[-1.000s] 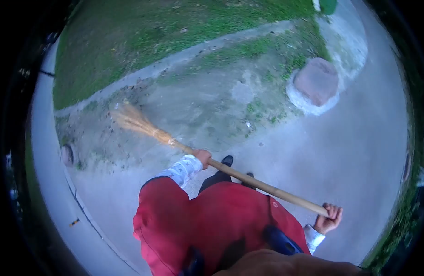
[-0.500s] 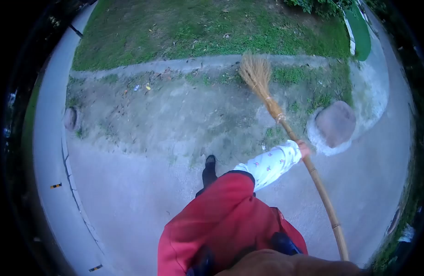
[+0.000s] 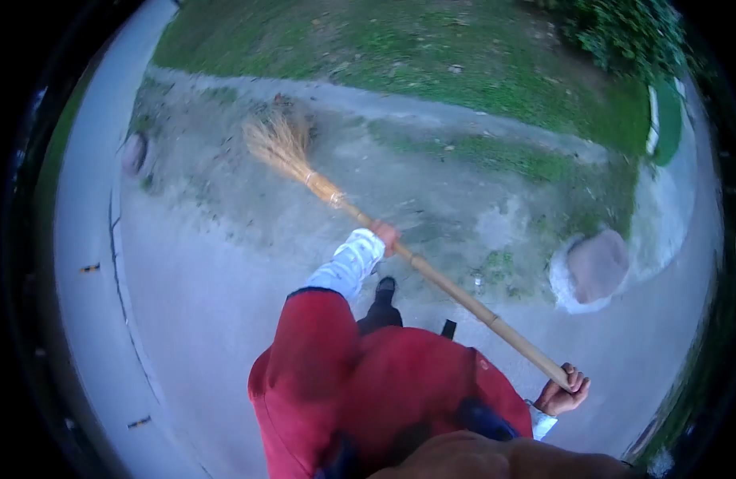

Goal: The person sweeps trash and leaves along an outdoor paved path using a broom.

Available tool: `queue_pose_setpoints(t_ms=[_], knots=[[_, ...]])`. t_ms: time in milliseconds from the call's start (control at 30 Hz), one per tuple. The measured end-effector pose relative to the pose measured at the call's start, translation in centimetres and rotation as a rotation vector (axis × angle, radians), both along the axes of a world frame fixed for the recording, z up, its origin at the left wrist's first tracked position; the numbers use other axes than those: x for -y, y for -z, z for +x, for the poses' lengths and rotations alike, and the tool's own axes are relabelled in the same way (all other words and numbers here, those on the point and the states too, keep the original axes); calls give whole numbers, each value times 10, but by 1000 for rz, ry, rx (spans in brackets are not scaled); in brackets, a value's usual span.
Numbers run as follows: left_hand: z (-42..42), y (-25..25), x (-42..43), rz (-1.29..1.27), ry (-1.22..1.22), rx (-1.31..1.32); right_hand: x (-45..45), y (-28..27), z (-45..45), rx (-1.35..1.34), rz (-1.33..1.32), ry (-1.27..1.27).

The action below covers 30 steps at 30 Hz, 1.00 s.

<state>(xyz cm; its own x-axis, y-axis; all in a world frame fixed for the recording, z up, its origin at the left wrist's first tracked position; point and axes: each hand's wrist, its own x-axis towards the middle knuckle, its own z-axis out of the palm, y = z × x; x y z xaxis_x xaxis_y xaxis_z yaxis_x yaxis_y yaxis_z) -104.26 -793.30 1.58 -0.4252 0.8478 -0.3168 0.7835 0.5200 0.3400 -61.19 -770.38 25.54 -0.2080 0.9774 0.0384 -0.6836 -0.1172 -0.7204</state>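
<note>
A long broom (image 3: 455,294) with a jointed, bamboo-like handle and straw-coloured bristles slants across the view. My left hand (image 3: 386,236) is wrapped round the handle a little below the bound bristles. Closed on the handle's top end, at the lower right, is my right hand (image 3: 565,391). The bristles (image 3: 280,148) are fanned out over the dirt strip (image 3: 224,176) at upper left, close to the pale kerb line (image 3: 368,101). Motion blurs the bristle tips, so I cannot tell whether they touch the ground.
A rounded boulder (image 3: 597,265) stands on the right, and a smaller stone (image 3: 134,152) on the left. Grass (image 3: 368,48) lies beyond the kerb, with a bush (image 3: 623,36) at upper right. Paved ground (image 3: 208,319) surrounds my shoe (image 3: 385,287). A roadside edge runs along the left.
The broom's bristles have swung from right of centre to the upper left, with my left hand moving left too. My right hand has come into view on the handle's end.
</note>
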Motion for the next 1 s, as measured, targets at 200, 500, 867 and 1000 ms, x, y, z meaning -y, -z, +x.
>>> queue_pose_setpoints(t_ms=[200,500,867,1000], knots=[[35,-49,22,308,-268,-114,-83,-31,-21,-256,108,-371],[216,-42,47,397,-999,-270,-233,-50,-203,-239,-69,-1076],[560,22,22,-68,-2065,4,44,33,-344,65,-271,-2184],[553,29,6,-83,-2193,342,113,8,-361,58,-183,-2312]])
